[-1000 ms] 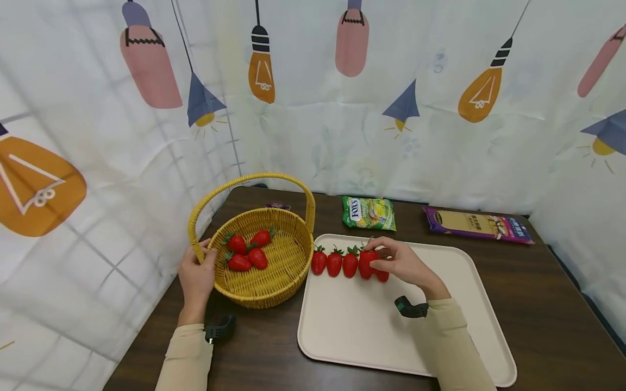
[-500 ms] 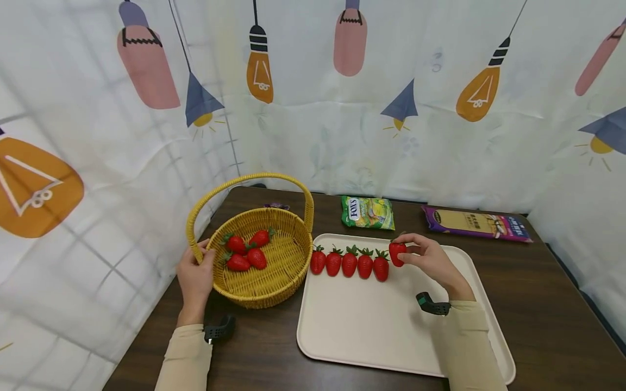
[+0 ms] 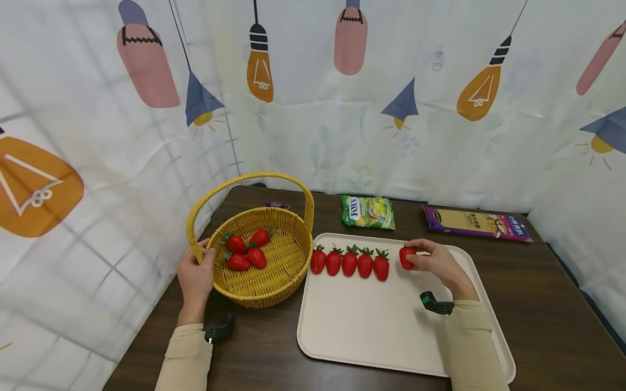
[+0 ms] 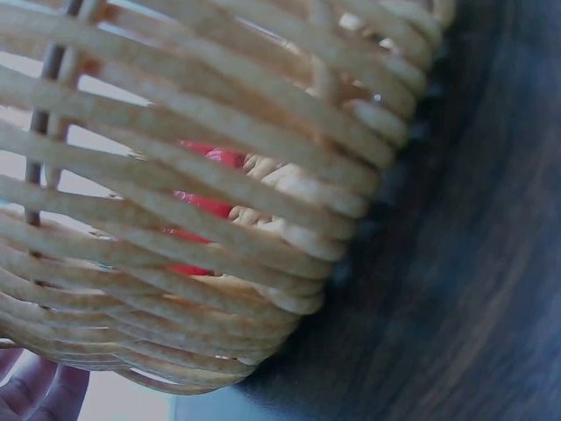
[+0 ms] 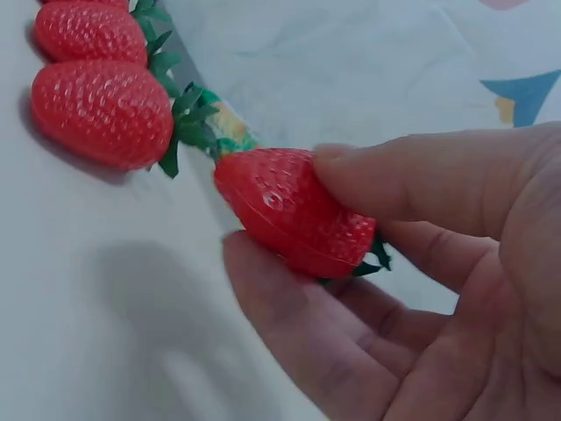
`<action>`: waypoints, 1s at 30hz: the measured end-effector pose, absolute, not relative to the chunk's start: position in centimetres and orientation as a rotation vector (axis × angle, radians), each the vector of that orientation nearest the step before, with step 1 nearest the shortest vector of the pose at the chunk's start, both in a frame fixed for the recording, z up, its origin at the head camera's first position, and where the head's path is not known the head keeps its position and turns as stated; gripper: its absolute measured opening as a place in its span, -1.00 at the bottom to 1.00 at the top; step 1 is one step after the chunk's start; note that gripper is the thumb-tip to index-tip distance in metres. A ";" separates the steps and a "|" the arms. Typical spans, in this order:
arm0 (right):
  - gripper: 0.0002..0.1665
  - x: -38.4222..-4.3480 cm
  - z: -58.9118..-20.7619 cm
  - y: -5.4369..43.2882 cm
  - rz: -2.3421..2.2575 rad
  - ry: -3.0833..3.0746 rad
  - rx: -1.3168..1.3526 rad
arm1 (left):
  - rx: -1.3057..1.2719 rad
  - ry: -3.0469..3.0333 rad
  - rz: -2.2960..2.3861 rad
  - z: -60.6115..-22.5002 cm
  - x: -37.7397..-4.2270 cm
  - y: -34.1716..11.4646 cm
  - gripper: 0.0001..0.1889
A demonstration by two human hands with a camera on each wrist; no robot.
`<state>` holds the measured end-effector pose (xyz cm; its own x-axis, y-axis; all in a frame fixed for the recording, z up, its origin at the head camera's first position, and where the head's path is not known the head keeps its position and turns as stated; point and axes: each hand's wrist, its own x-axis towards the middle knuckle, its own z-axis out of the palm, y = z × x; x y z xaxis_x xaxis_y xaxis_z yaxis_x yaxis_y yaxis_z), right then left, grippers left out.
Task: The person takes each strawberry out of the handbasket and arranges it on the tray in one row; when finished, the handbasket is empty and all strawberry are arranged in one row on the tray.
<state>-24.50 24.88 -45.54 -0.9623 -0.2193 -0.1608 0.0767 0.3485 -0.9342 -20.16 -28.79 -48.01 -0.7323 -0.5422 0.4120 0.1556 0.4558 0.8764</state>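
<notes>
My right hand (image 3: 437, 265) pinches a red strawberry (image 3: 406, 258) between thumb and fingers over the tray's upper part. In the right wrist view, the leaves of the held strawberry (image 5: 285, 206) point toward the palm. Left of it, several strawberries (image 3: 349, 264) lie side by side on the cream tray (image 3: 362, 326), leaves toward the back. My left hand (image 3: 196, 271) grips the yellow wicker basket (image 3: 264, 298) at its left rim, by the foot of the handle. Inside the basket are several more strawberries (image 3: 238, 262), glimpsed as red through the weave in the left wrist view.
Behind the tray lies a green candy bag (image 3: 368, 212). A purple and tan packet (image 3: 476, 224) is at the back right of the dark wooden table (image 3: 259, 347). Some small purple thing (image 3: 276, 206) shows behind the basket. A printed curtain (image 3: 313, 125) hangs behind.
My right hand has carried the strawberry rightward, away from over the row, and turned it so its leaves face the hand. My left hand stays on the basket.
</notes>
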 end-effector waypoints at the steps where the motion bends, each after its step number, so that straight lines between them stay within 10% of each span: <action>1: -0.44 -24.6 -45.7 24.9 -1.646 2.339 -0.129 | 0.321 -2.028 -1.316 -48.0 -20.2 -28.8 -0.83; 30: -0.54 -25.2 -47.6 23.9 -1.486 2.333 -0.085 | 0.328 -2.021 -1.304 -48.1 -20.2 -28.8 -0.86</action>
